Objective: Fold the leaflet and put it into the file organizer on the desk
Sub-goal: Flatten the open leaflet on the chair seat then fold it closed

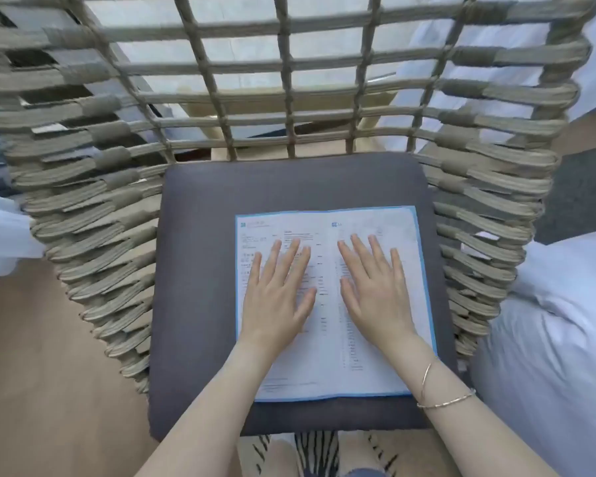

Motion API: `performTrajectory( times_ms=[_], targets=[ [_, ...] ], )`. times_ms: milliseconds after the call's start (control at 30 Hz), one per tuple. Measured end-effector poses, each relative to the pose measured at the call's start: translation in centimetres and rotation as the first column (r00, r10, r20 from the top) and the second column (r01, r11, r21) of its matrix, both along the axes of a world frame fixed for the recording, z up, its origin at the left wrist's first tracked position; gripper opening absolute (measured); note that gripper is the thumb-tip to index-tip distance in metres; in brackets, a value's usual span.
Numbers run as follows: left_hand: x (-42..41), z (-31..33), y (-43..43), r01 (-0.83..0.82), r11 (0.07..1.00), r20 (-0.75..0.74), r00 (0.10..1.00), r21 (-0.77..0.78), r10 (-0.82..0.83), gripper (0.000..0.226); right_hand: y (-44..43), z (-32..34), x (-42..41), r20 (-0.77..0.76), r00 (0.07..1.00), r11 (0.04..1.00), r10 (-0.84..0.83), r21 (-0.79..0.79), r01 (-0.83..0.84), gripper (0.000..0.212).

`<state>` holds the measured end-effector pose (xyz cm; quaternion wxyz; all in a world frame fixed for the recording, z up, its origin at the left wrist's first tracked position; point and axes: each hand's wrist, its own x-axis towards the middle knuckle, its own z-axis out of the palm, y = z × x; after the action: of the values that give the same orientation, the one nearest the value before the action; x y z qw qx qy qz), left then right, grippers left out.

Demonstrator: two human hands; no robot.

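A white leaflet [331, 359] with a blue border and printed text lies open and flat on the dark grey seat cushion [200, 270] of a woven chair. A crease runs down its middle. My left hand [276, 294] rests palm down on the left page, fingers spread. My right hand [375, 287] lies flat on the right page, also with spread fingers. Neither hand grips anything. No file organizer or desk is in view.
The woven rope chair [93, 201] surrounds the cushion with a lattice back and high sides. White bedding [547, 339] lies to the right, white fabric [0, 232] to the left. Wooden floor [42, 373] shows at lower left, a striped rug [317, 449] below the seat.
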<state>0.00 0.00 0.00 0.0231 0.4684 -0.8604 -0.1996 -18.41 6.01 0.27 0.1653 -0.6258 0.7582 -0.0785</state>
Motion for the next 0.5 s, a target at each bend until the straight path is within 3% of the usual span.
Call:
performTrajectory(
  times_ms=[267, 500],
  targets=[
    [1.2, -5.8, 0.5, 0.075, 0.993, 0.074, 0.995, -0.09, -0.069, 0.059, 1.3, -4.5, -0.1, -0.098, 0.994, 0.999, 0.045, -0.021, -0.047, 0.056],
    [1.4, -4.9, -0.1, 0.064, 0.992, 0.047, 0.997, -0.106, -0.059, 0.058, 0.8, -3.9, 0.5, -0.104, 0.994, 0.999, 0.035, -0.016, -0.037, 0.056]
  ],
)
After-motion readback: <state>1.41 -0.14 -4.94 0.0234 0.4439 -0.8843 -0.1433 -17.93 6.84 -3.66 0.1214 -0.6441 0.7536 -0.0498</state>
